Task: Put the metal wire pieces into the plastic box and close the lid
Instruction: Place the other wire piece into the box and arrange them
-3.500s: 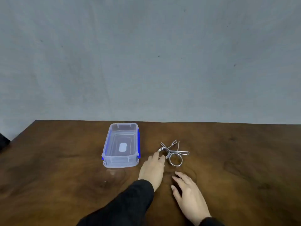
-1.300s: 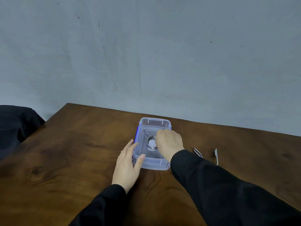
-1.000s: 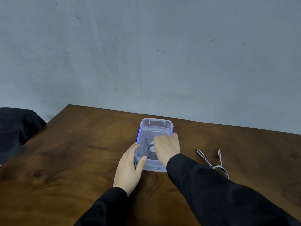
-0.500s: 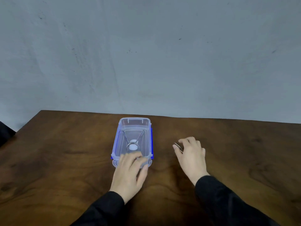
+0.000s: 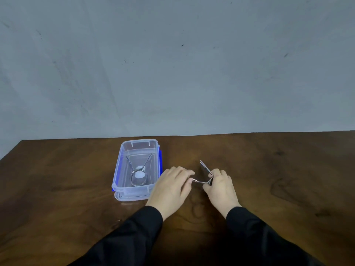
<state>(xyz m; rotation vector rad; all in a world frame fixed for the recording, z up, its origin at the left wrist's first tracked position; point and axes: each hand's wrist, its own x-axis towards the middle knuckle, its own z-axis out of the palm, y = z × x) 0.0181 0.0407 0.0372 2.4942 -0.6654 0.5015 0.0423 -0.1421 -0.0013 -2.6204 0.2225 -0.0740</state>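
A clear plastic box with blue side clips stands open on the wooden table. One metal wire piece, a coil with two long arms, lies inside it. Just right of the box, a second wire piece is held between both hands. My right hand grips its coil end, which is hidden under the fingers. My left hand pinches the tip of one arm; the other arm points up and away. No lid is visible.
A grey wall rises behind the table's far edge. Bare wood extends to the right of my hands and to the left of the box. Black sleeves cover both forearms.
My left hand left the box's near end and moved right to the second wire piece. My right hand has lifted that piece off the table. The view shifted slightly.
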